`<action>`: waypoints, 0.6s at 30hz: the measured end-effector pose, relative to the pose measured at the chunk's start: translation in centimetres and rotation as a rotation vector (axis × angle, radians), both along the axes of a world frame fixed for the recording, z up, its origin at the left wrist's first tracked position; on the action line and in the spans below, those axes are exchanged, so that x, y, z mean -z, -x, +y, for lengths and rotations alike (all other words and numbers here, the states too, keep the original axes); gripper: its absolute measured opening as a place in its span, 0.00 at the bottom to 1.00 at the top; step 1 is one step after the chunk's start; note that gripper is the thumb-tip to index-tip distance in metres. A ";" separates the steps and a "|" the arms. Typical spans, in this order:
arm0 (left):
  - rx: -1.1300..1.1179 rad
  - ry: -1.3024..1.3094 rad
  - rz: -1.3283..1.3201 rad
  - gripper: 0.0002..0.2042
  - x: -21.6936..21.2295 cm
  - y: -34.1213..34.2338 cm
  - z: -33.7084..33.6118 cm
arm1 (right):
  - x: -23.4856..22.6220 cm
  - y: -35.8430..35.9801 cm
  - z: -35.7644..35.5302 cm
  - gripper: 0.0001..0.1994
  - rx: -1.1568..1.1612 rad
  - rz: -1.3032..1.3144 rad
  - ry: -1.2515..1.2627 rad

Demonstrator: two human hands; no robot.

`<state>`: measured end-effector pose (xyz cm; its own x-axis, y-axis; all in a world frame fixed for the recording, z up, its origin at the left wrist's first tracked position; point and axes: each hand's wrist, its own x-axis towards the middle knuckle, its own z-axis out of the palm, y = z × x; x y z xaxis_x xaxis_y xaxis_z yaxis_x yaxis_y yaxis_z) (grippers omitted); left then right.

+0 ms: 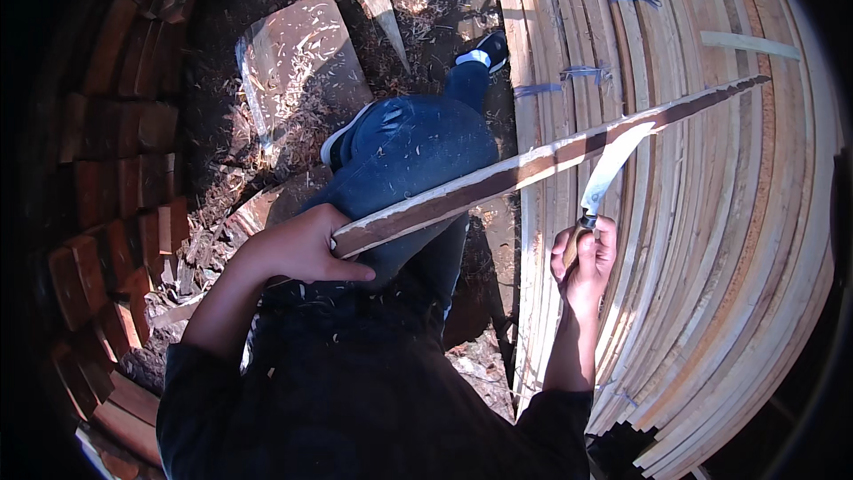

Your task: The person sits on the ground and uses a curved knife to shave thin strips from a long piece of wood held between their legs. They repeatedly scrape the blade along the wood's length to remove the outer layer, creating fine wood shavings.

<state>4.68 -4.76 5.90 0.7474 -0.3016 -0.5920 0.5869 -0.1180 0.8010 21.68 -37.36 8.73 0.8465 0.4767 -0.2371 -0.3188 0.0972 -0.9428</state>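
Observation:
My left hand [306, 247] is closed round the near end of a long wooden strip [475, 188], its thumb along the lower side. The strip slants up to the right across my thigh and over a pile of slats, narrowing to a ragged tip. Its upper edge is pale, while the face toward me is dark brown. In my right hand [587, 260] is a knife [608, 169] with a broad curved blade and a wooden handle. The blade points up, its tip by the strip's lower edge; whether they touch I cannot tell.
Long pale slats [702, 240] lie in a large pile on the right, with blue ties [585, 73] round some. Stacked reddish-brown blocks [98, 213] line the left. A flat board [306, 58] and pale offcuts [378, 0] rest on ground strewn with shavings.

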 end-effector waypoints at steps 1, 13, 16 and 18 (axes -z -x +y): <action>-0.014 0.004 0.096 0.13 -0.2 -0.2 -0.1 | 0.4 0.0 0.1 0.16 -0.071 -0.098 0.050; -0.007 -0.015 -0.132 0.19 0.1 0.3 -0.4 | -1.3 0.1 1.1 0.15 -0.439 -0.280 0.211; -0.014 -0.007 -0.147 0.19 0.1 0.4 -0.5 | -0.6 0.1 0.3 0.15 -0.137 -0.216 0.186; 0.009 -0.009 -0.129 0.18 0.1 0.2 -0.1 | -0.5 0.5 0.1 0.13 -0.629 -0.338 0.456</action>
<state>4.45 -4.88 5.75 0.8148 -0.3039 -0.4938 0.4780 -0.1299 0.8687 21.16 -37.30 9.22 0.5158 0.8016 -0.3022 0.1204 -0.4172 -0.9008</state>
